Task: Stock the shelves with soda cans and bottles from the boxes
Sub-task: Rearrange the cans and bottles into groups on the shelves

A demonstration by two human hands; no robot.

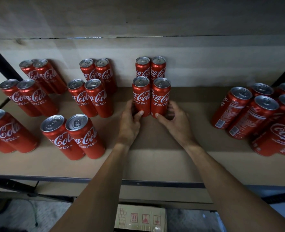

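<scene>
Your left hand [130, 121] gripped the left can [140, 97], your right hand [175, 120] gripped the right can [161, 99]; both cans stood upright, touching, just in front of the rear pair [143, 70].

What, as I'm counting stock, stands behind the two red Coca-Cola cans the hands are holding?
Two more upright red Coca-Cola cans, the rear left can and rear right can, near the pale back wall. The held front cans cover their lower halves; bases unseen.
</scene>
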